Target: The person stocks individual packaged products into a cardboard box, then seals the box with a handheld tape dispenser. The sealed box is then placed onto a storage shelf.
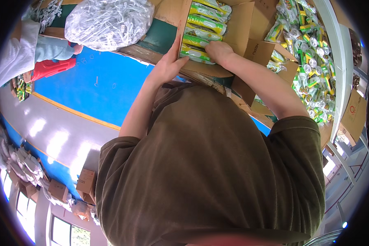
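An open cardboard box (240, 24) stands in front of me, holding a row of several green, yellow and white plastic packets (205, 24). My left hand (167, 67) braces the box's near left corner, its fingers along the outer left wall and its thumb at the near edge. Inside the box, my right hand (219, 52) is closed over the right end of a green-and-yellow packet (195, 42) near the front of the row. Its fingertips are partly hidden.
Many similar packets (311, 61) lie heaped at the right, beside a smaller open carton (258, 51). At the far left sits a clear bag of white cables (108, 24). Another person's sleeve (16, 57) and a red stool-like object (53, 69) are at the left edge.
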